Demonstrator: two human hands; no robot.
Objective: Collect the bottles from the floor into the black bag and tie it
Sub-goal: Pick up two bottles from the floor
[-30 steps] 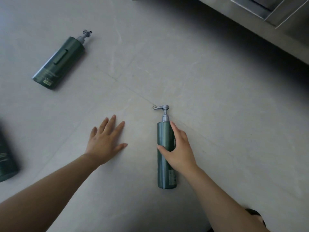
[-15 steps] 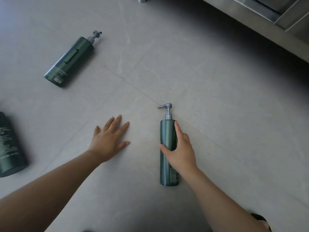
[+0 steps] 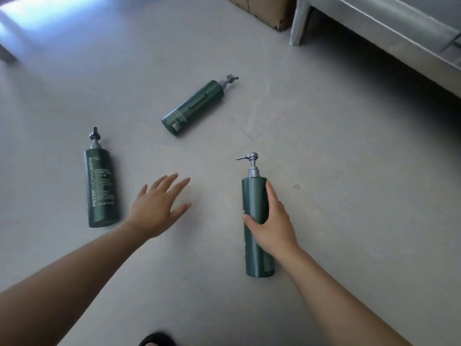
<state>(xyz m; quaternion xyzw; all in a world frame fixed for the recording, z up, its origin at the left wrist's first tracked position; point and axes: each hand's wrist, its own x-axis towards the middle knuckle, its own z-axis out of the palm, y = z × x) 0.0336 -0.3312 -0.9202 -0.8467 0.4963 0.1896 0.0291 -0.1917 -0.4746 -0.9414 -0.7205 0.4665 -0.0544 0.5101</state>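
Three dark green pump bottles lie on the grey tiled floor. My right hand is wrapped around the middle of the nearest bottle, whose silver pump points away from me. My left hand hovers flat with fingers spread over bare floor, holding nothing. A second bottle with white lettering lies just left of that hand. The third bottle lies farther off at a slant, pump toward the upper right. No black bag is in view.
A metal unit with a leg runs along the top right. A cardboard box stands at the top centre. The dark toe of a shoe shows at the bottom edge.
The view has swung left and up, bringing the left bottle fully into sight and revealing the box and metal leg. My right hand stays closed on the nearest bottle; my left hand stays spread.
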